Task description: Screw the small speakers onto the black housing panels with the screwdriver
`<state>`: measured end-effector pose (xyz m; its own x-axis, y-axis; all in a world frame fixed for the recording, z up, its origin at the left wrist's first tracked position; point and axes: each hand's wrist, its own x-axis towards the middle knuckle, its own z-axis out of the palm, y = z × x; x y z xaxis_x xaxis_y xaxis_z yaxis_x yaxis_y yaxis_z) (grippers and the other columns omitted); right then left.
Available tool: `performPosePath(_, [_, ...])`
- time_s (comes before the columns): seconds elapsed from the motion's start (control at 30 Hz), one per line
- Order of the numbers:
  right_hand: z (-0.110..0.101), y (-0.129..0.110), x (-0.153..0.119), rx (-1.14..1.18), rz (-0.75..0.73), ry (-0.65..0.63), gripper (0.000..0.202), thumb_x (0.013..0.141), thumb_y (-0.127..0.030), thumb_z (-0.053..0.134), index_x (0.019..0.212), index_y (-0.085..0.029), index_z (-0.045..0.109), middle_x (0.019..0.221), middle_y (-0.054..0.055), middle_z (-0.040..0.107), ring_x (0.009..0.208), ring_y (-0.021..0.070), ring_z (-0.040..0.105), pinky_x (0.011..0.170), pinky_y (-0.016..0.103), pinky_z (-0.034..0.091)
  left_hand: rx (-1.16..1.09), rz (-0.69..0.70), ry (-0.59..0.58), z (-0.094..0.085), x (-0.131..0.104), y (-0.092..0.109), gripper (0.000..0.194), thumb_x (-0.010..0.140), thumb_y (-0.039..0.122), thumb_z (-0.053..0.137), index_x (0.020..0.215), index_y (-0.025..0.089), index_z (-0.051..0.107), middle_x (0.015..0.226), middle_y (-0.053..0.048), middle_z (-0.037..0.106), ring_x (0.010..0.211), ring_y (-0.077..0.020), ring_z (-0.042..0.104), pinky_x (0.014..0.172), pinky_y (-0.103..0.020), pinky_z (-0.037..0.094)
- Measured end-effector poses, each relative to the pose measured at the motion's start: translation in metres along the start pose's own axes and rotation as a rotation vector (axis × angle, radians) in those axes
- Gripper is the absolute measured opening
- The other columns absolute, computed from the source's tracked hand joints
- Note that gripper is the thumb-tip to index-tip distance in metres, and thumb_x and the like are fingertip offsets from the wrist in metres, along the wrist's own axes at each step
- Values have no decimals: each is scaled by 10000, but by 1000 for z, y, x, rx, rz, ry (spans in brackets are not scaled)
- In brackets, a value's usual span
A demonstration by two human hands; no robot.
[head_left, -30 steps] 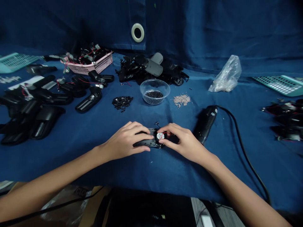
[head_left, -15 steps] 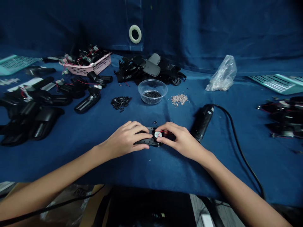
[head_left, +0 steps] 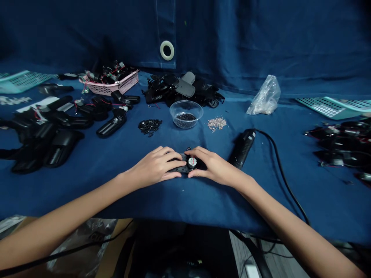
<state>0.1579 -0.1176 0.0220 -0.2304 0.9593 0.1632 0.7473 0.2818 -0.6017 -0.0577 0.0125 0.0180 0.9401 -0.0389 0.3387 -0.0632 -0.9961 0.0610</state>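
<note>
Arms: our two forearms reach in from the lower corners, slanting up and inward to meet on the near side of the bowl (head_left: pixel 173 116).
Left hand (head_left: pixel 156 166): palm down, fingers pointing right and slightly curled, thumb along the near edge of the black shell (head_left: pixel 180 169); we grip the shell between them.
Right hand (head_left: pixel 217 166): turned in to face the left, thumb at the near edge and forefinger at the far one, a moderate gap between them; we hold the shell's right end.
Shell: flat on the cloth (head_left: pixel 150 206), straight in front of the bowl, well apart from it.
Motor (head_left: pixel 192 162): round and white-topped, a red wire over it, at the shell's right end between our hands.
Driver (head_left: pixel 244 148): right of the bowl and nearer us, its cord trailing towards us.
Clips (head_left: pixel 150 126): small black heap just left of the bowl.
Screws (head_left: pixel 216 123): silvery heap just right of the bowl.
Basket (head_left: pixel 111 88): pink, loaded with wired parts, left of and beyond the bowl.
</note>
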Motion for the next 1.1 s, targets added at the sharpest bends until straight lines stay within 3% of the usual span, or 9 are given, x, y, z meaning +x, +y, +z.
performPosePath(0.23, [4,1,-1,35,54,43,613,789,-547,645,1282,-207,514,1229,69,565,1150,209,542,1005,358,445,31,12,-23,-1,0,-1,373,947,426,487,1227,201,585,1210,-70,606,1087,-203,525,905,-336,428])
performPosePath(0.67, [7,0,-4,-7,-3,33,601,839,-537,593,1316,-199,456,1243,92,527,1163,214,522,1004,373,446,111,74,-42,-3,3,0,377,959,398,473,1256,183,559,1202,-69,611,1104,-208,509,904,-333,427])
performPosePath(0.9, [6,5,-3,41,32,25,665,789,-543,658,1346,-230,470,1295,74,542,1199,224,524,1039,394,427,124,84,-35,-4,3,-1,379,955,394,480,1266,192,558,1193,-83,611,1093,-209,525,910,-337,432])
performPosePath(1.1, [10,4,-5,3,-14,22,626,816,-428,674,1346,-202,428,1302,108,515,1205,232,503,1028,419,430,91,61,-52,-2,1,-3,387,950,394,491,1281,202,550,1212,-87,597,1124,-210,511,939,-350,429])
